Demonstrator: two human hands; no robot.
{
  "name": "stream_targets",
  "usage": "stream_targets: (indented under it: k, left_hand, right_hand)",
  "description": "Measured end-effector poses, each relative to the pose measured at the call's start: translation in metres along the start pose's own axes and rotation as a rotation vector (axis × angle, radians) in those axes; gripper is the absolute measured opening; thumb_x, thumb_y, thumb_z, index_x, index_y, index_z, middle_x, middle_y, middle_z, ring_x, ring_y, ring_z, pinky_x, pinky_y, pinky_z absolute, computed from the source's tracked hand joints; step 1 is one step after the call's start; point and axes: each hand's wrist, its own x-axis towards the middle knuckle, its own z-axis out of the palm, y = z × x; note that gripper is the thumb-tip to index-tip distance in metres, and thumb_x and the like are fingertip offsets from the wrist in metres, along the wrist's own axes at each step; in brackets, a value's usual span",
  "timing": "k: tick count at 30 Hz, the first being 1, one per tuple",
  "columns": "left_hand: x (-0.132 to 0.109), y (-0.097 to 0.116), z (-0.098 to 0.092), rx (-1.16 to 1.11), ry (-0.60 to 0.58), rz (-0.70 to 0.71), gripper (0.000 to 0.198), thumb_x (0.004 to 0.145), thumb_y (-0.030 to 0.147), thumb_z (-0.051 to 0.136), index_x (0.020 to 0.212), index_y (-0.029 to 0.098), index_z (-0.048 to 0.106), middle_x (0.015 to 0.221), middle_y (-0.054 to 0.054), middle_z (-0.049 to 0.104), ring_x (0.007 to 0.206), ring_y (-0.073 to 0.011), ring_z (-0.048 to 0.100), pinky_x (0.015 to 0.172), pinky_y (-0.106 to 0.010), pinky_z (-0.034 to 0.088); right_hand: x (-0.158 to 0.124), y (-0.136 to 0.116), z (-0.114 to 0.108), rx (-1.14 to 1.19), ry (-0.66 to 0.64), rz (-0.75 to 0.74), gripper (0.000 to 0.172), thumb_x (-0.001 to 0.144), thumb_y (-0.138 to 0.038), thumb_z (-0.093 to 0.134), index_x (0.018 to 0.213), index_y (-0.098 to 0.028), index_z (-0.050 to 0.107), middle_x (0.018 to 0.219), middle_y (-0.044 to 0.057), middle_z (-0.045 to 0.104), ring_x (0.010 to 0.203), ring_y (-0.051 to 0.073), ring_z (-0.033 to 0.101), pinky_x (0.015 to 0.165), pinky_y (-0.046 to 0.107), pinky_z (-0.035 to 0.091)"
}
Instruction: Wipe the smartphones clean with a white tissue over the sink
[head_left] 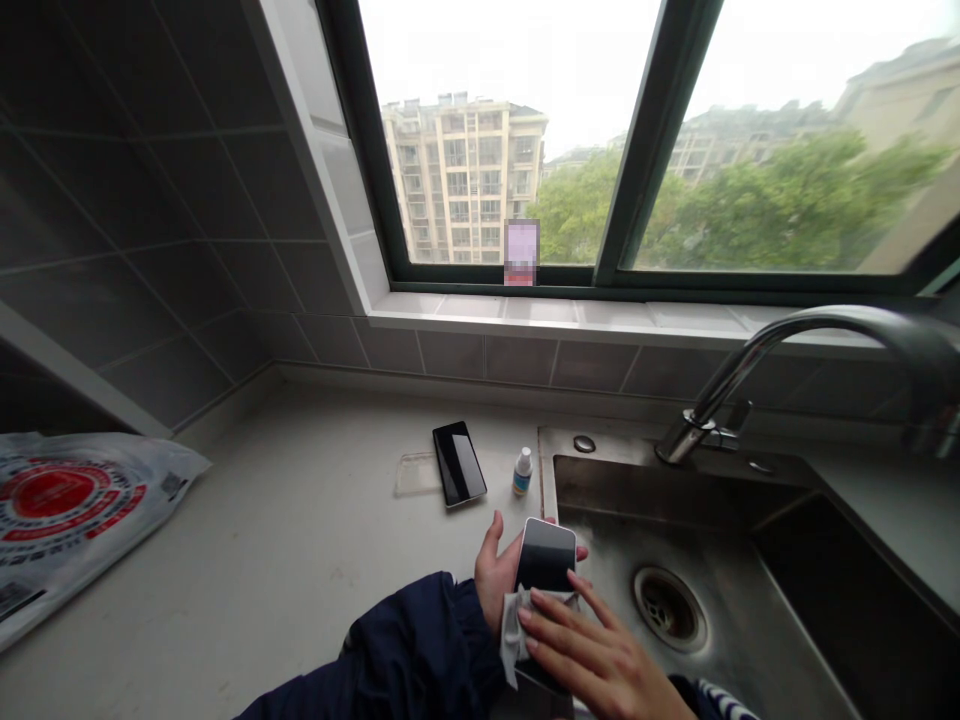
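1. White-edged phone (547, 555): dark face up, above the sink's (720, 590) left edge, lying on the left hand (495, 585).
2. Left hand: in from near left, palm up, thumb raised; grasps phone from beneath, fingertips past its right edge.
3. Right hand (596, 650): in from near right, palm down, fingers straight over pale cloth (511, 630) on phone's near part; whether it grips cloth, cannot tell.
4. Farther off: small bottle (522, 475); left of it, black phone (459, 465), clear case (415, 475).
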Motion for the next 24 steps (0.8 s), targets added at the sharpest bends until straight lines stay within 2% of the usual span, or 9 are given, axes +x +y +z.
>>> stream_targets:
  k: [3,6,10,13,16,19,24]
  left_hand:
    - [0.0,0.0,0.0,-0.045,0.05,-0.024,0.083,0.079,0.079,0.036,0.133,0.016,0.047,0.121,-0.022,0.062,0.086,-0.0301,0.068,0.077,-0.042,0.046]
    - [0.002,-0.002,0.0,-0.066,0.038,-0.023,0.082,0.08,0.076,0.039,0.134,0.015,0.047,0.114,-0.019,0.065,0.086,-0.0275,0.067,0.08,-0.042,0.047]
    - [0.004,-0.008,0.0,-0.067,0.005,0.004,0.078,0.082,0.071,0.044,0.131,0.011,0.053,0.112,-0.018,0.067,0.098,-0.0299,0.066,0.092,-0.044,0.045]
    - [0.006,-0.013,0.0,-0.056,-0.03,0.025,0.075,0.083,0.068,0.046,0.124,0.007,0.06,0.113,-0.018,0.067,0.11,-0.0317,0.061,0.104,-0.044,0.038]
    - [0.007,-0.015,0.002,-0.046,-0.078,0.068,0.065,0.087,0.062,0.046,0.115,0.007,0.066,0.116,-0.017,0.067,0.122,-0.03,0.055,0.112,-0.04,0.028]
    - [0.006,-0.017,0.005,-0.025,-0.128,0.125,0.056,0.091,0.054,0.045,0.12,0.01,0.065,0.121,-0.013,0.066,0.131,-0.0255,0.047,0.116,-0.035,0.021]
    - [0.005,-0.019,0.008,-0.022,-0.138,0.164,0.054,0.092,0.051,0.044,0.128,0.015,0.06,0.129,-0.01,0.063,0.138,-0.0239,0.039,0.118,-0.035,0.017]
  right_hand:
    - [0.001,0.0,0.0,0.024,0.0,0.007,0.048,0.092,-0.047,0.059,0.126,-0.013,0.06,0.134,0.008,0.059,0.136,0.023,0.043,0.121,0.049,0.004]
    - [-0.001,-0.001,0.002,0.003,-0.021,0.123,0.049,0.093,-0.037,0.059,0.135,-0.012,0.053,0.138,0.01,0.056,0.137,0.024,0.042,0.121,0.049,0.003]
    - [-0.007,0.0,0.007,-0.068,-0.069,0.306,0.059,0.094,-0.032,0.055,0.147,-0.012,0.038,0.149,0.01,0.042,0.142,0.025,0.034,0.121,0.049,-0.001]
    - [-0.011,0.001,0.011,-0.111,-0.088,0.396,0.062,0.096,-0.034,0.052,0.15,-0.013,0.032,0.153,0.009,0.034,0.144,0.025,0.028,0.121,0.048,-0.004]
    - [-0.013,0.002,0.014,-0.104,-0.102,0.472,0.064,0.097,-0.034,0.049,0.152,-0.014,0.026,0.155,0.009,0.03,0.145,0.026,0.025,0.121,0.048,0.006]
    - [-0.013,0.003,0.017,-0.067,-0.105,0.532,0.067,0.097,-0.036,0.048,0.154,-0.016,0.018,0.156,0.01,0.028,0.145,0.028,0.025,0.118,0.051,0.019]
    - [-0.012,0.002,0.018,-0.041,-0.112,0.543,0.072,0.097,-0.04,0.048,0.155,-0.014,0.015,0.157,0.011,0.024,0.146,0.031,0.022,0.117,0.053,0.02]
